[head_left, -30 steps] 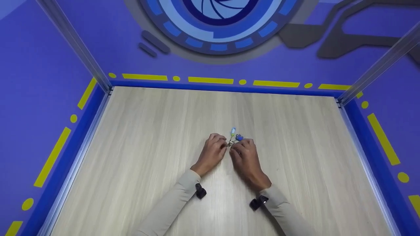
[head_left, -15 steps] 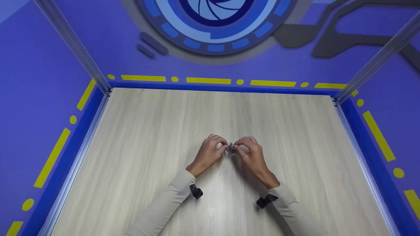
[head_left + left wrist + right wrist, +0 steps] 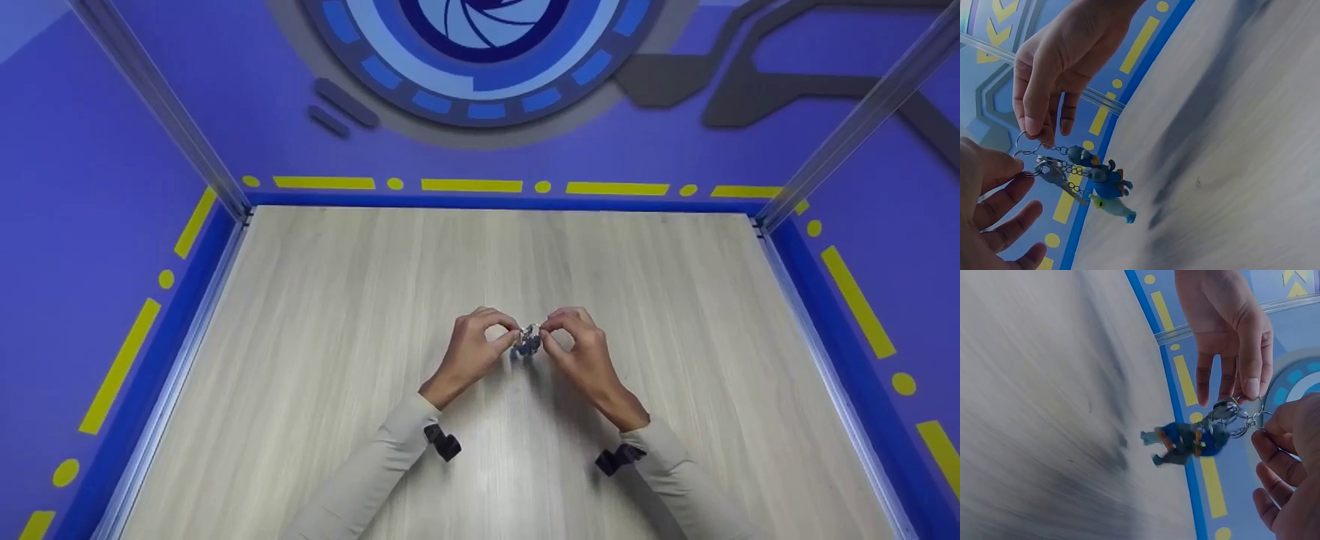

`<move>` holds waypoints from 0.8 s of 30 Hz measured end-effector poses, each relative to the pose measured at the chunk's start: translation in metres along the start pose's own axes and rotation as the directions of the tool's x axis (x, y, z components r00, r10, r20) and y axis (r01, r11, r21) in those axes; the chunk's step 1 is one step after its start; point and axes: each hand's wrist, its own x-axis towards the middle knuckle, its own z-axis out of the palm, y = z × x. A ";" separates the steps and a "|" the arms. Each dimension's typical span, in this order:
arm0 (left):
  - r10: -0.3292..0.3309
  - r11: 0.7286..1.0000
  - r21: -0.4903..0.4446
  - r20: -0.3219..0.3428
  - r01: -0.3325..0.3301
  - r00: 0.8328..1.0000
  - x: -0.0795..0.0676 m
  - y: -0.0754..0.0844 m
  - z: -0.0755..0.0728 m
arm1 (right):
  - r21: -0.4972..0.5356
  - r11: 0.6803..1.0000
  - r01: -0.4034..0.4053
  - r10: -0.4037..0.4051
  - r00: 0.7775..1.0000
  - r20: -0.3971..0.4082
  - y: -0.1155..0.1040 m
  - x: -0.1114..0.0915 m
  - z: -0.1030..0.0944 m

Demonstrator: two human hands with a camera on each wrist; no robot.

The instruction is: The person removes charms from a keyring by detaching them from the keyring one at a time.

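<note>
Between my two hands hangs a bunch of keys [image 3: 529, 342] on linked metal rings. My left hand [image 3: 474, 349] pinches one ring between thumb and forefinger, its other fingers spread in the left wrist view. With thumb and fingertips, my right hand [image 3: 583, 352] pinches another ring [image 3: 1017, 142] opposite. A silver key [image 3: 1054, 175] dangles below the rings. On short chains hang a blue figure charm [image 3: 1107, 184], a small dark blue-grey charm [image 3: 1080, 156] and a pale blue-green charm [image 3: 1114, 208]. Charms are blurred and overlap in the right wrist view.
A pale wood tabletop [image 3: 360, 300] lies under the hands, with their shadows on it. Blue panels [image 3: 480, 161] with yellow dashes and metal corner posts [image 3: 180, 112] enclose the back and sides. A small black camera [image 3: 444, 442] sits on each wrist.
The bunch, first low at the tabletop with its charms pointing away, has come up and hangs between the fingers. Both hands have risen and drawn slightly apart; the view has shifted a little.
</note>
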 end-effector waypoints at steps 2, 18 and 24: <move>-0.015 1.000 -0.017 -0.010 0.015 1.000 -0.002 0.002 0.000 | -0.001 1.000 -0.011 0.011 1.000 0.000 -0.002 -0.001 0.000; -0.132 0.975 -0.184 -0.031 0.124 0.991 -0.010 0.013 -0.002 | 0.132 0.990 -0.050 0.054 0.998 -0.033 -0.011 -0.001 -0.003; -0.184 0.953 -0.248 -0.011 0.176 0.983 -0.011 0.016 -0.003 | 0.169 0.985 0.038 -0.034 0.999 -0.029 -0.010 -0.002 -0.003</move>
